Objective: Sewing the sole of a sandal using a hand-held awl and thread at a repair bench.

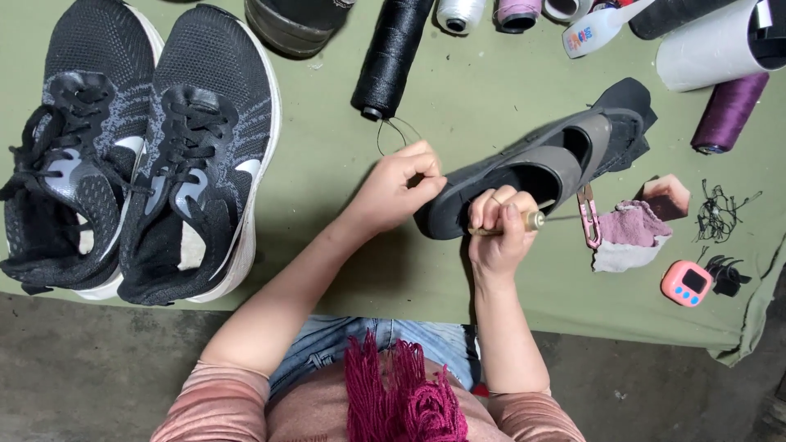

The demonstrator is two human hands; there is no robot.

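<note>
1. Nearest the camera hangs a magenta fringe (401, 393) at the person's chest, above blue denim; both forearms reach forward from it onto the bench (327, 164).
2. Right hand (499, 233): fingers (491, 209) are closed tight around a wooden-handled awl (512, 224). Its metal tip points right, along the near rim of the shoe's opening.
3. Left hand (401, 188): fingers are pinched together on the heel end of a dark slip-on shoe (532, 176), and appear to pinch a thin black thread (389, 135) that loops up toward a black thread spool (391, 57).
4. Shoe location: it lies on its side on the green bench, centre-right, heel toward the left hand, toe pointing up and right onto a dark scrap of material.
5. Step in hand, as a judgement: hand-stitching around the shoe's upper edge, with the awl set at the rim and the thread held ready.
6. Next move, as a judgement: it calls for a firm hold on the heel, a controlled push of the awl through the rim, and slack kept out of the thread.
7. Surroundings: pink thread snips (588, 217) and a pink cloth (630, 233) lie just right of the awl; a small pink timer (686, 283) sits further right; a pair of black knit sneakers (139, 155) rests well apart at the left.
</note>
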